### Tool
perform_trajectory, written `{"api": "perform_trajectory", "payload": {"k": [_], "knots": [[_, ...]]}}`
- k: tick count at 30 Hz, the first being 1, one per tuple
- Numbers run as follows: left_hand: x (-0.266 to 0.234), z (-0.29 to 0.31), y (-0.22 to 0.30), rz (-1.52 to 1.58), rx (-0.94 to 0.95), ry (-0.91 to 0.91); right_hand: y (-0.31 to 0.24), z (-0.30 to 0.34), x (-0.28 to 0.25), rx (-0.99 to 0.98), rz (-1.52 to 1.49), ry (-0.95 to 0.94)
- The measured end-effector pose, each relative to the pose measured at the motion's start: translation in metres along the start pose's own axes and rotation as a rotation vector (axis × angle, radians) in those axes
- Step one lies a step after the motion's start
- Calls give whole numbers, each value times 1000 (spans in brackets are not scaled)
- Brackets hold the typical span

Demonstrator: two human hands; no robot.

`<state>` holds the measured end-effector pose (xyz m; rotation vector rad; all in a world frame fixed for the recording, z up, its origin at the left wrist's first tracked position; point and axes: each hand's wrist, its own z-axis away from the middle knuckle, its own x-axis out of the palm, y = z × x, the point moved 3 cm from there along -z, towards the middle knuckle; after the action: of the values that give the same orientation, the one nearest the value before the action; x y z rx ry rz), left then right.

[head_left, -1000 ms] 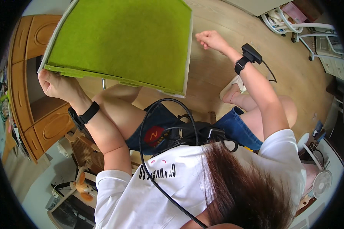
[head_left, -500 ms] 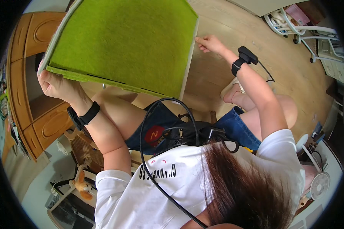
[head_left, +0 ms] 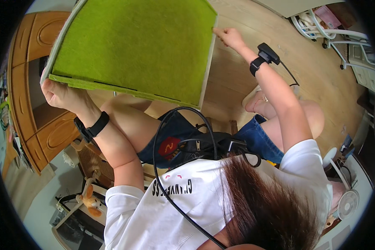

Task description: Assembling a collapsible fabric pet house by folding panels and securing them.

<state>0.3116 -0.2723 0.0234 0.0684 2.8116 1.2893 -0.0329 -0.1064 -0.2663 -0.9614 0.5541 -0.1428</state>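
A large bright green felt-covered panel (head_left: 133, 46) with pale edges is held up in front of me, over my left knee. Its far edge runs out of view, and a thin folded strip with dark slits lines its near edge. My left hand (head_left: 62, 96) is closed round the near left corner. The fingers of my right hand (head_left: 231, 37) are pinched at the right edge, towards the far end; the fingertips are partly hidden by the panel there.
A wooden cabinet (head_left: 50, 141) stands close on my left. White wheeled shelving (head_left: 333, 33) is at the far right, and a small white fan (head_left: 348, 200) is at the near right. A black cable (head_left: 154, 154) loops across my front. Pale wooden floor (head_left: 262, 29) lies beyond.
My right hand has moved farther away along the panel's right edge. The panel's right side has shifted slightly to the right; my left hand keeps nearly the same place.
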Motion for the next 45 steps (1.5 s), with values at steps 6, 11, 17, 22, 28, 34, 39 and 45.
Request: {"api": "perform_trajectory", "payload": {"k": [6,11,17,22,28,34,39,45], "knots": [[7,1,-1,14,3,-57,-4,10,-5,-300,331,204],[-6,2,9,-57,15,1,81,-16,-71,49,852,214],[-5,-4,11,-32,14,-5,281,0,-169,705,1131,163],[-21,2,1,6,-69,12,278,-39,-186,751,1307,-286],[-1,-1,6,-52,-35,-16,95,-12,-93,293,736,172],[-5,4,1,-32,-56,-11,9,-34,0,84,200,-5],[-6,4,5,-72,-40,-35,-6,-33,13,-28,443,175],[-11,5,14,-76,-51,-16,8,-49,-2,-178,891,382]]}}
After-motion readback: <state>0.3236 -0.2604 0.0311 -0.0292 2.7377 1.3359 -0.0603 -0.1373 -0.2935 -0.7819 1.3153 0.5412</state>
